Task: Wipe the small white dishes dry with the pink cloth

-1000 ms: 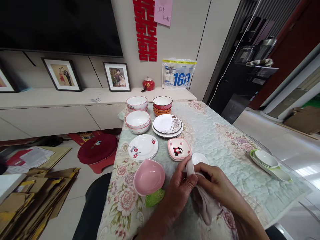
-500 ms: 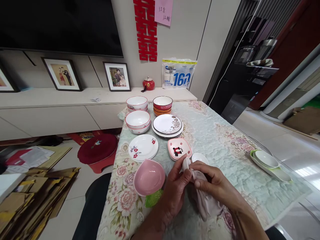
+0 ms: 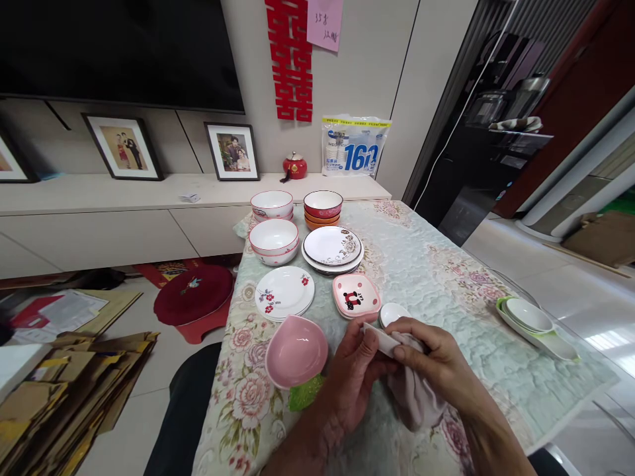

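My left hand (image 3: 353, 370) pinches a small white dish (image 3: 381, 340), seen nearly edge-on, between thumb and fingers. My right hand (image 3: 432, 350) is closed on a pale greyish-pink cloth (image 3: 417, 396) that hangs below and touches the dish. Just beyond my fingers lies another small white dish (image 3: 394, 313), partly covered by my right hand. Square pink-rimmed plates (image 3: 356, 291) with a cartoon figure are stacked behind it. Left of my hands sits a pink heart-shaped bowl (image 3: 296, 350) with a green leaf-shaped piece (image 3: 305, 393), partly hidden by my left arm.
Flowered white plates (image 3: 285, 292), brown-patterned plates (image 3: 331, 246), white bowls (image 3: 274, 237) and red and orange bowls (image 3: 322, 206) stand in stacks. Green-white dishes (image 3: 533, 320) lie at the right on the quilted cloth-covered table (image 3: 426, 291). A red stool (image 3: 193, 294) and flattened cardboard (image 3: 74, 390) are at the left.
The white dish has turned and tilted between my hands, now showing a longer edge. My right hand and the cloth have shifted slightly to the right.
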The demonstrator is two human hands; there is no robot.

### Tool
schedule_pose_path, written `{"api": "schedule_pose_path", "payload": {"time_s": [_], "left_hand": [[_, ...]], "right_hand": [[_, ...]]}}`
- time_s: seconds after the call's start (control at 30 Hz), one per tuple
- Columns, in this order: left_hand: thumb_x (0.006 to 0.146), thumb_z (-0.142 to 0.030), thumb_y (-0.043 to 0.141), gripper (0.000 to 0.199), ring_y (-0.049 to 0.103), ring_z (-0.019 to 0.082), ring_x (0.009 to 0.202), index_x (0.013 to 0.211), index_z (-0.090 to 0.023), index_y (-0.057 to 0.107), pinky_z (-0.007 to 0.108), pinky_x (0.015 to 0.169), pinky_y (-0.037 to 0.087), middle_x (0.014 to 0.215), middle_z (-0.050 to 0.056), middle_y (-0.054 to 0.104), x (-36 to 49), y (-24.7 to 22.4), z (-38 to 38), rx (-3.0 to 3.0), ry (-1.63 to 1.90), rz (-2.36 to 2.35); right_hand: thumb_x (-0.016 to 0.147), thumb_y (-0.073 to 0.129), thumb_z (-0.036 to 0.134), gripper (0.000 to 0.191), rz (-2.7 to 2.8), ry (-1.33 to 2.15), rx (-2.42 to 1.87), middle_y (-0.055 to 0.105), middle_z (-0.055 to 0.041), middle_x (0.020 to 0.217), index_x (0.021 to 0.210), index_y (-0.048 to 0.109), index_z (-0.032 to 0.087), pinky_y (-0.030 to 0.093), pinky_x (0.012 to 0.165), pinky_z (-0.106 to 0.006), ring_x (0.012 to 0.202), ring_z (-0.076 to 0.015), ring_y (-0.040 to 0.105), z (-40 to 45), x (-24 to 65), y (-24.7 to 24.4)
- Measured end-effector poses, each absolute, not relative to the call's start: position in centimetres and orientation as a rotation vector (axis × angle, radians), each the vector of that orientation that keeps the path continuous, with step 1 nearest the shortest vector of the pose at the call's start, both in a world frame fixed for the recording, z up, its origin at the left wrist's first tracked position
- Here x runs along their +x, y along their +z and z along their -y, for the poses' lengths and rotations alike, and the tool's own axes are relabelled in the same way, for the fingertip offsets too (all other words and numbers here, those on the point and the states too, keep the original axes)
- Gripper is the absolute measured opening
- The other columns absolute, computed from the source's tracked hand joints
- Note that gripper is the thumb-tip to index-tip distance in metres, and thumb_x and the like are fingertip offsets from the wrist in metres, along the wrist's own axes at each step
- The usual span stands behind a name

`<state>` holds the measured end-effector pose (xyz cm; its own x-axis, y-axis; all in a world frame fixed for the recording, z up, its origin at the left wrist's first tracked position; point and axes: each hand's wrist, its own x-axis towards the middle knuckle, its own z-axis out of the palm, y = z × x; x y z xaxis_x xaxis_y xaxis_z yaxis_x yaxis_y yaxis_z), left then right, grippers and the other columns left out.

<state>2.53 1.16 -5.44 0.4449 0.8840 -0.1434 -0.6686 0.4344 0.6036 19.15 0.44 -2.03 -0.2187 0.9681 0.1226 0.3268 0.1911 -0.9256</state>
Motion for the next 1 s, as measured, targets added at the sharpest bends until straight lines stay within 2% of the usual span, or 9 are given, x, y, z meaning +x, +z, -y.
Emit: {"api": "schedule_pose_path", "payload": {"time_s": [0.13,0.33,0.5,0.6,0.7,0.83,0.9,1.0], "left_hand": [[0.079,-0.044,0.082,0.039,0.065,0.020,0.096,0.104,-0.017,0.069,0.033,0.082,0.053,0.106,0.008,0.071,2.4,-5.4,-1.3,0.565,1.003,-0.531],[0.075,-0.041,0.085,0.033,0.062,0.017,0.085,0.082,-0.015,0.065,0.032,0.082,0.053,0.085,0.003,0.070,2.5,-5.4,-1.4,0.659,1.047,-0.588],[0.076,-0.041,0.081,0.033,0.062,0.020,0.086,0.087,-0.015,0.064,0.034,0.077,0.054,0.089,0.004,0.068,2.7,-5.7,-1.2,0.696,1.053,-0.691],[0.077,-0.038,0.078,0.028,0.059,0.018,0.080,0.082,-0.016,0.062,0.029,0.071,0.050,0.082,0.000,0.064,2.7,-6.0,-1.3,0.750,1.079,-0.762],[0.079,-0.031,0.073,0.017,0.060,0.020,0.082,0.086,-0.017,0.065,0.030,0.073,0.048,0.080,0.001,0.066,2.7,-6.0,-1.5,0.853,1.099,-0.843],[0.081,-0.021,0.062,0.015,0.063,0.027,0.096,0.092,-0.017,0.070,0.037,0.089,0.047,0.094,0.007,0.074,2.6,-5.3,-1.5,0.928,1.147,-0.930],[0.081,-0.021,0.061,0.012,0.063,0.026,0.094,0.090,-0.018,0.069,0.036,0.086,0.047,0.093,0.007,0.073,2.5,-5.0,-1.5,0.961,1.136,-0.913],[0.080,-0.024,0.064,0.005,0.057,0.020,0.078,0.080,-0.019,0.064,0.029,0.071,0.045,0.077,0.001,0.065,2.4,-5.1,-1.4,0.986,1.088,-0.894]], "right_hand": [[0.083,0.077,0.044,0.029,1.377,1.135,-1.264,0.072,-0.0027,0.090,0.101,0.074,0.022,0.052,0.072,-0.029,0.081,-0.0203,0.065,-0.6,20.2,-3.0],[0.078,0.082,0.039,0.027,1.272,1.060,-1.278,0.073,-0.0023,0.093,0.098,0.074,0.022,0.052,0.069,-0.027,0.078,-0.0181,0.066,-1.3,20.1,-3.7],[0.085,0.074,0.030,0.011,1.515,0.608,-1.285,0.072,-0.0053,0.100,0.095,0.076,0.024,0.052,0.085,-0.035,0.096,-0.0233,0.067,-1.9,18.9,-4.1],[0.087,0.070,0.023,0.013,1.651,0.359,-1.266,0.070,-0.0067,0.099,0.099,0.075,0.025,0.053,0.084,-0.038,0.097,-0.0243,0.065,-1.5,17.3,-4.0],[0.091,0.065,0.021,0.018,1.802,0.335,-1.252,0.067,-0.0079,0.104,0.106,0.074,0.026,0.054,0.084,-0.038,0.101,-0.0245,0.062,-0.6,15.3,-3.3],[0.097,0.056,0.017,0.025,1.946,0.363,-1.178,0.066,-0.0078,0.107,0.109,0.074,0.027,0.055,0.081,-0.036,0.100,-0.0230,0.061,0.2,13.8,-2.5],[0.096,0.057,0.017,0.022,1.921,0.301,-1.186,0.067,-0.0078,0.104,0.106,0.074,0.026,0.055,0.081,-0.036,0.099,-0.0233,0.062,0.0,14.0,-2.7],[0.095,0.060,0.019,0.016,1.796,0.243,-1.236,0.067,-0.0070,0.098,0.101,0.074,0.025,0.054,0.080,-0.036,0.096,-0.0228,0.064,-0.9,15.4,-3.4]]}}
